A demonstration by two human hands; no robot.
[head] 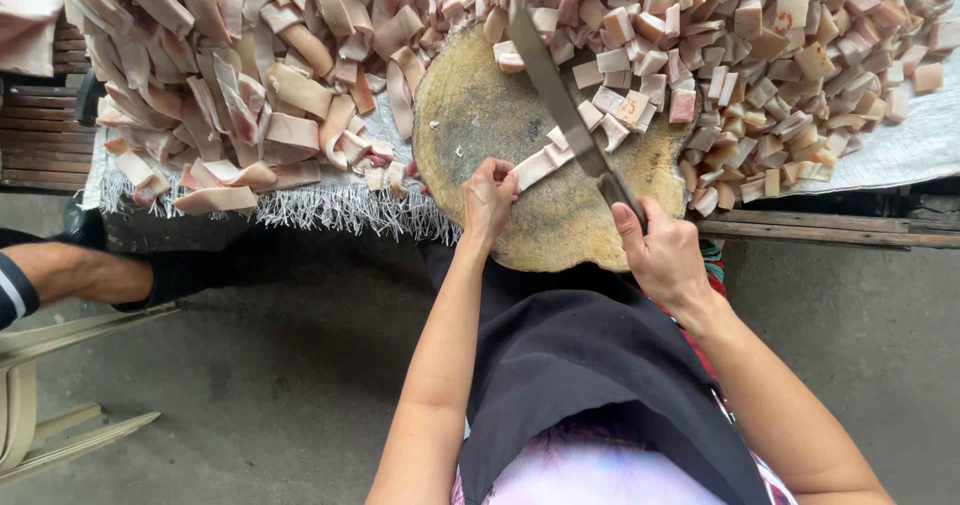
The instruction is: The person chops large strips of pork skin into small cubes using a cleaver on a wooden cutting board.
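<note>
A strip of pork skin (540,165) is pinned on a round wooden chopping block (470,125) by the closed left grip (488,197), while a long cleaver (560,95) is clasped in the right grip (660,255), cut squares (760,65) heaped beyond.

both bare forearms reach forward from the torso, elbows bent and spread apart. the left hand (488,197) is curled, palm down, fingertips pinched together at the front. the right hand (658,255) is closed in a fist-like grip, thumb laid along the top, wrist straight. the hands sit near each other, not touching.
</note>
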